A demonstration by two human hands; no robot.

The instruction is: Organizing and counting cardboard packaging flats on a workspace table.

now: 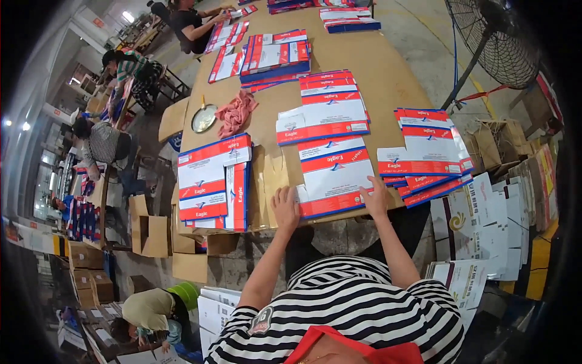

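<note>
One flat red, white and blue printed cardboard carton blank [336,176], lying at the near edge of a broad brown-topped table [388,60], between the two hands. One bare left hand [285,208], at the blank's near left corner, fingers loosely curved; whether it pinches the card or merely rests there, cannot tell. One bare right hand [375,197], at the right edge, fingers bent and touching the card; grip likewise cannot tell. One fanned stack of matching blanks [330,109], just beyond. One slanted pile of like blanks [424,148], to the right, partly overhanging the table edge. One further pile of the same [206,182], to the left. One crumpled pink cloth [236,114], beside a round, shallow, metallic-looking dish [204,118]. One black wire-caged fan [500,45], beyond the table's right side.
</note>
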